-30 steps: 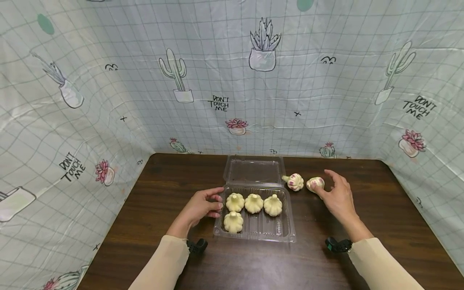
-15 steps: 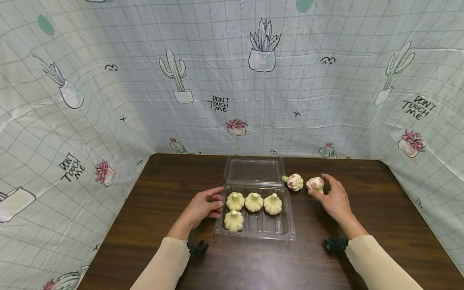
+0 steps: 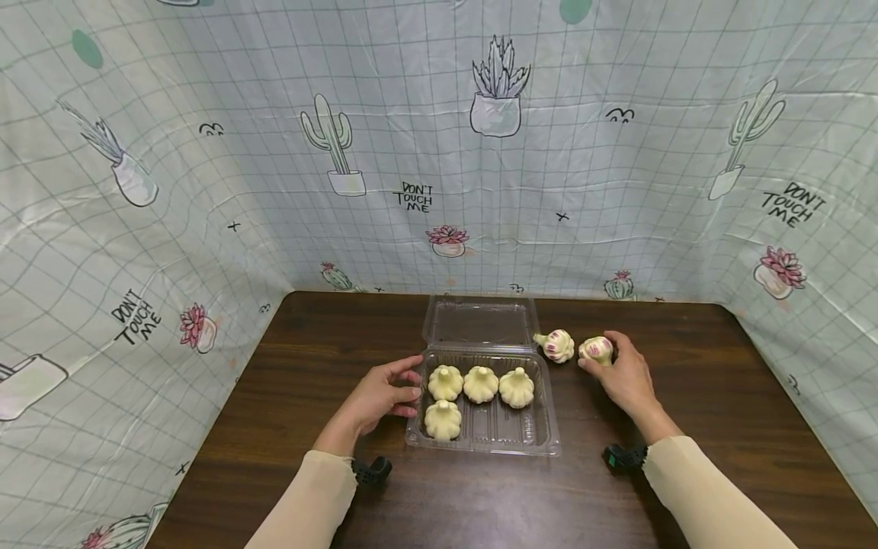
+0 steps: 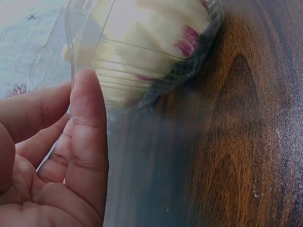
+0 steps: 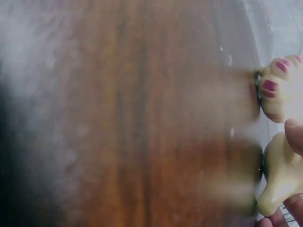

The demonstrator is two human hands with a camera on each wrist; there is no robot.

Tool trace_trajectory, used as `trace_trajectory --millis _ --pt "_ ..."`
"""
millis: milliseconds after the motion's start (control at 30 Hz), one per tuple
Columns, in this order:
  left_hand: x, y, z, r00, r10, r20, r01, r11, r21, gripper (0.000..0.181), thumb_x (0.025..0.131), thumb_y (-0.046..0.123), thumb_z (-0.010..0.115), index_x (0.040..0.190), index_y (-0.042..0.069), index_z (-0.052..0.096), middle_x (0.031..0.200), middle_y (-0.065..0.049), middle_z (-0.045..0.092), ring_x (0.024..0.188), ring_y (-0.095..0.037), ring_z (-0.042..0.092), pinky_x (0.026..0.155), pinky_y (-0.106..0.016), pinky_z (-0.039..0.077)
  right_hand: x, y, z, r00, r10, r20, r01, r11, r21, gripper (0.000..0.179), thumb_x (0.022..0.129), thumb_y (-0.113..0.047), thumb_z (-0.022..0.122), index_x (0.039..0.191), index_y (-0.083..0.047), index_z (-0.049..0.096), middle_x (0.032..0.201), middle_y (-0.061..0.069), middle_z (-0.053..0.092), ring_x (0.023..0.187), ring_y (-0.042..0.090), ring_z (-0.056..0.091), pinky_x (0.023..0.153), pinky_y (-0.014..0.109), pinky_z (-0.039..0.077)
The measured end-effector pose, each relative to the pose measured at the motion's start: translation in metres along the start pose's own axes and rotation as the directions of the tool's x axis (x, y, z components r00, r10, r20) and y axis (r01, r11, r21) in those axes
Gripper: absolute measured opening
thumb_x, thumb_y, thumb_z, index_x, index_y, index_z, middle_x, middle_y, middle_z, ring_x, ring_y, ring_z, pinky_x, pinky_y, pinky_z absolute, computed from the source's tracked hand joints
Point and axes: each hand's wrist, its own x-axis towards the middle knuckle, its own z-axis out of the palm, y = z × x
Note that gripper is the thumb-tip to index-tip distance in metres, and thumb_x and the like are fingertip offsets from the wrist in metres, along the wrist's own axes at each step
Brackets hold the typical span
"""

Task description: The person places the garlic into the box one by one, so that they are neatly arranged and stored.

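Note:
A hinged clear plastic container (image 3: pixel 494 441) lies with its lid (image 3: pixel 482 320) folded back. Three garlic bulbs stand in its back row, with one more garlic bulb (image 3: pixel 443 421) at front left. My left hand (image 3: pixel 376 395) holds the container's left edge, its thumb (image 4: pixel 89 123) at the rim in the left wrist view. On the table right of the container, my right hand (image 3: pixel 627 375) grips a purple-streaked garlic bulb (image 3: pixel 595 349) between thumb and fingers. Its stem points down toward the hand in the right wrist view. Another garlic bulb (image 3: pixel 558 346) lies just left of it, beside the lid.
The dark wooden table (image 3: pixel 494 503) reaches back to a patterned curtain (image 3: pixel 446 152), which also hangs along both sides. Black straps (image 3: pixel 373 470) circle both wrists below cream sleeves.
My right hand has drawn slightly left and nearer, its fingers closing around the right-hand garlic bulb, which has turned a little. My left hand stays at the container's left edge.

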Motion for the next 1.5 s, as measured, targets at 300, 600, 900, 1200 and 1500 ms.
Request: trace_trajectory --millis 300,600,900,1200,1500 --pt "-0.001 0.001 0.001 1.0 -0.004 -0.002 0.004 1.0 -0.008 0.064 0.1 -0.006 0.065 0.16 0.011 0.048 0.128 -0.021 0.054 0.083 -0.017 0.066 0.067 -0.027 0.064 -0.006 0.0 -0.002 0.997 0.034 -0.069 -0.033 0.999 0.024 0.075 0.097 -0.036 0.076 0.149 0.004 0.039 0.141 0.033 0.051 0.127 0.051 0.052 0.1 0.065 0.044" --pt "-0.001 0.0 0.002 1.0 -0.011 -0.007 0.011 1.0 -0.016 0.065 0.1 -0.008 0.065 0.16 0.012 0.048 0.126 -0.019 0.055 0.083 -0.017 0.066 0.066 -0.026 0.064 -0.014 0.003 -0.005 0.993 -0.024 -0.116 0.028 0.999 0.035 0.069 0.095 -0.033 0.079 0.147 -0.001 0.046 0.134 0.028 0.057 0.116 0.045 0.058 0.087 0.05 0.047" --pt "-0.001 -0.001 0.0 1.0 0.001 0.001 -0.001 1.0 -0.01 0.065 0.1 -0.007 0.064 0.16 0.01 0.047 0.125 -0.02 0.055 0.083 -0.016 0.066 0.067 -0.027 0.064 -0.016 0.001 -0.007 0.987 -0.056 -0.147 0.06 0.998 0.019 0.071 0.094 -0.028 0.08 0.154 -0.004 0.05 0.137 0.032 0.054 0.118 0.048 0.056 0.09 0.056 0.047" --pt "-0.001 0.0 0.0 1.0 -0.001 -0.001 0.001 1.0 -0.009 0.065 0.1 -0.007 0.065 0.16 0.01 0.047 0.124 -0.019 0.055 0.083 -0.016 0.065 0.067 -0.027 0.064 -0.021 -0.001 -0.007 0.983 -0.053 -0.175 0.064 0.996 0.062 0.059 0.097 -0.024 0.078 0.146 -0.004 0.053 0.128 0.024 0.056 0.107 0.034 0.057 0.08 0.032 0.044" --pt "0.001 0.0 0.0 1.0 -0.01 -0.007 0.01 1.0 -0.006 0.065 0.1 -0.007 0.065 0.16 0.011 0.048 0.123 -0.019 0.055 0.083 -0.016 0.065 0.067 -0.026 0.064 -0.026 -0.008 -0.011 0.987 -0.02 -0.161 0.031 0.997 0.066 0.057 0.102 -0.032 0.072 0.151 -0.009 0.057 0.14 0.026 0.06 0.118 0.039 0.059 0.09 0.046 0.047"
